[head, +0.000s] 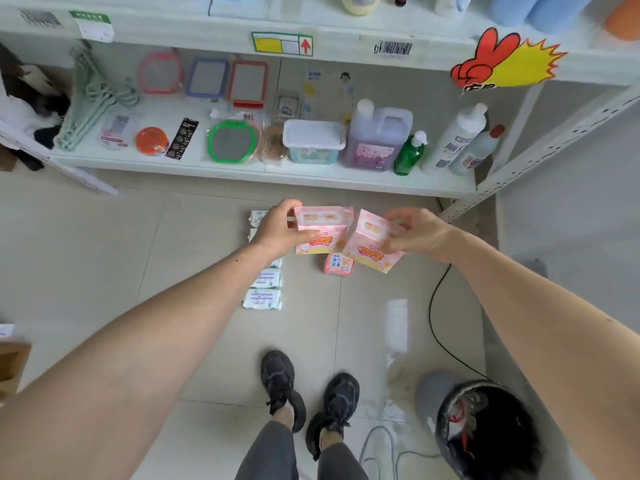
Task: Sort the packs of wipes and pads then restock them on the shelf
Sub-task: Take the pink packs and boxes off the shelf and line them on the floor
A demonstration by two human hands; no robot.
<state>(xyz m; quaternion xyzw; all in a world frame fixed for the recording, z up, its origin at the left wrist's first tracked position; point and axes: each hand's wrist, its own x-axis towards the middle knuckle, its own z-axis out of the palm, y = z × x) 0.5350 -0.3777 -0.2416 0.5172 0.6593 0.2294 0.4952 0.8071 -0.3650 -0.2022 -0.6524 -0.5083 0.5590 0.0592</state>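
Note:
My left hand (280, 228) grips a pink pack of wipes (329, 225) by its left end, held above the floor in front of the low shelf (242, 173). My right hand (419, 233) grips a second pink pack (369, 244), tilted, its corner close to the first pack. Below them on the floor lies a small pink pad pack (338, 264). A column of several white packs (263, 298) lies on the tiles to the left, partly hidden by my left forearm.
The low shelf holds mirrors, hangers, a lidded plastic box (313, 140), a purple detergent jug (379, 136), a green pump bottle and white bottles. A black cable (433, 306) runs over the floor at right. A dark helmet (485, 431) sits bottom right near my feet.

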